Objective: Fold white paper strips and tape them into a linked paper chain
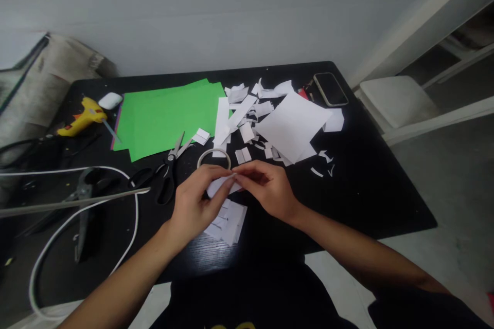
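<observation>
Head view showed the left hand (198, 200) and the right hand (266, 187) meeting over the black table (370, 190), both pinching one small white paper piece (221, 185) between the fingertips. Just under them lay a little stack of white paper slips (229, 222). Behind the hands stood a white tape ring (214, 157), near black-handled scissors (168, 169) and green paper sheets (165, 115).

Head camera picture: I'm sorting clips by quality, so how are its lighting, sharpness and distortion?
Head view: soft, dim light with no hard shadows; the black tabletop swallows detail; the left hand and right hand, pinching the small white paper piece, look slightly soft; wide-angle distortion bends the table edges.
</observation>
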Demonstrator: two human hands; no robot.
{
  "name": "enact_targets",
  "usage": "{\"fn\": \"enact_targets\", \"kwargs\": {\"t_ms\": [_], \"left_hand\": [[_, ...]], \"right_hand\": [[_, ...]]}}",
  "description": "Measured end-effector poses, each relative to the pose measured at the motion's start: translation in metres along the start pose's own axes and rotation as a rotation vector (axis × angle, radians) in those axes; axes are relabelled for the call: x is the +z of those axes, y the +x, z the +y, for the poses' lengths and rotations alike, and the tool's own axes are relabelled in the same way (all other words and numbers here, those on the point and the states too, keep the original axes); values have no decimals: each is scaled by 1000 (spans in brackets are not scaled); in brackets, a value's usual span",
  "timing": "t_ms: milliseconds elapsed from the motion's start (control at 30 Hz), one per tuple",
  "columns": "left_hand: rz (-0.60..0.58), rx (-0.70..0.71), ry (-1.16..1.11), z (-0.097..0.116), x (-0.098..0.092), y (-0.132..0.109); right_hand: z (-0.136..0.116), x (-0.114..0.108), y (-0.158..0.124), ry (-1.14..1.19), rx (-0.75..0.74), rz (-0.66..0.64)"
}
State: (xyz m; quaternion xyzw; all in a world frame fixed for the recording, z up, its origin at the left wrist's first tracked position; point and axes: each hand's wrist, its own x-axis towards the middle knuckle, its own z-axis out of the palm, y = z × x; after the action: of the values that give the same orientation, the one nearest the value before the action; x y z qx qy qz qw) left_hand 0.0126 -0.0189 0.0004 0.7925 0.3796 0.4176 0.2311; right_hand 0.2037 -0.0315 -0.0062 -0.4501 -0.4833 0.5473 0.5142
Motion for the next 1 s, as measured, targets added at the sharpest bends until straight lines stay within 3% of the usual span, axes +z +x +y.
{"fn": "enact_targets", "kwargs": {"t_ms": [167, 1000], "left_hand": [[-74, 98, 134, -3, 0, 0], [-52, 124, 166, -5, -1, -1]], "right_hand": [[-2, -3, 3, 19, 58, 29], [-4, -2, 3, 25, 84, 20]]}}
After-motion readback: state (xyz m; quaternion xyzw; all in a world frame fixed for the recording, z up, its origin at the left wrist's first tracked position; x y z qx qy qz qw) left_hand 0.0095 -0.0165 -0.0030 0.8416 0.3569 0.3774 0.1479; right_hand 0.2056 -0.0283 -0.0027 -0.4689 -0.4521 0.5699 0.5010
